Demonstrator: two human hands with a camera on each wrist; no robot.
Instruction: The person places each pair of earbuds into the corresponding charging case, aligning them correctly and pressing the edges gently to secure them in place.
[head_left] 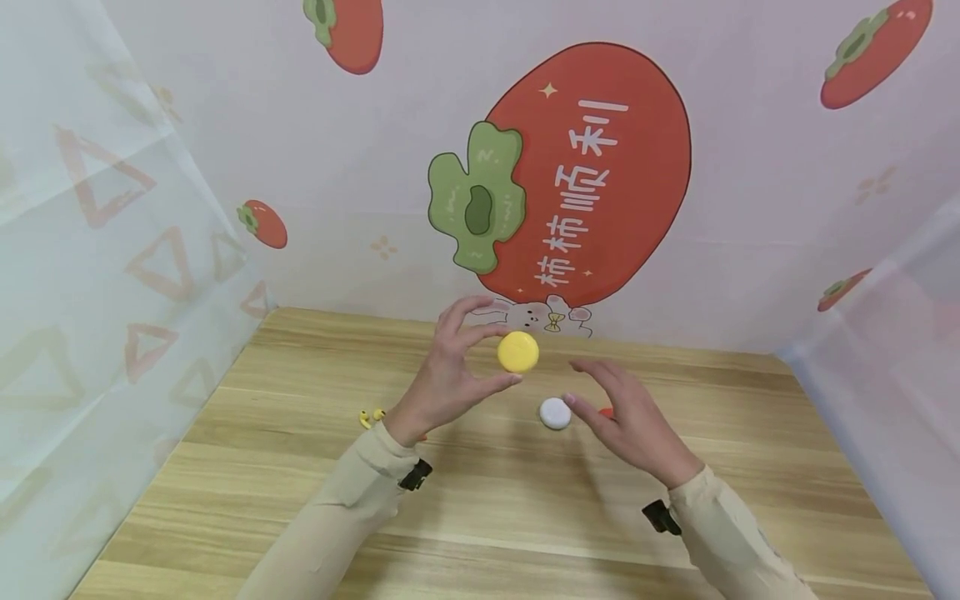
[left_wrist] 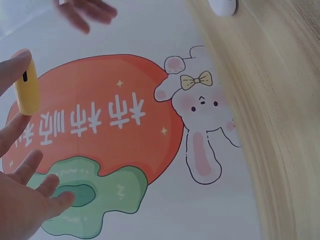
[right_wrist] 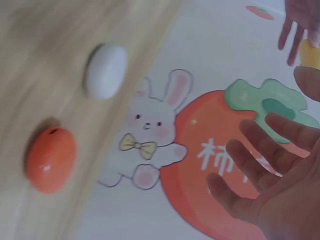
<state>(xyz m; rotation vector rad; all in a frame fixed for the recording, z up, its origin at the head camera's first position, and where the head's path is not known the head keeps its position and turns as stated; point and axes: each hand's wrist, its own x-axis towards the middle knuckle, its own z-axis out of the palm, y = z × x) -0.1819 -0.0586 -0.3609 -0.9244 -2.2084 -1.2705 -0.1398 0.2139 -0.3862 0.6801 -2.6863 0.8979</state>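
Note:
Between thumb and index finger, my left hand (head_left: 448, 375) pinches a round yellow case (head_left: 518, 352) above the table; the left wrist view shows the case (left_wrist: 27, 90) edge-on, a small dark slot on its side. My right hand (head_left: 637, 425) is held to the right of it, fingers spread and holding nothing. A white rounded case (head_left: 555, 413) lies on the table near the right thumb. In the right wrist view the white case (right_wrist: 106, 71) sits beside an orange one (right_wrist: 51, 159), which the right hand mostly hides in the head view.
Yellow earbuds (head_left: 372, 417) lie on the wooden table (head_left: 480, 517) left of my left wrist, with a bit of orange showing beside that wrist. A printed backdrop (head_left: 600, 183) stands behind the table, and pale sheets (head_left: 82, 275) hang at both sides.

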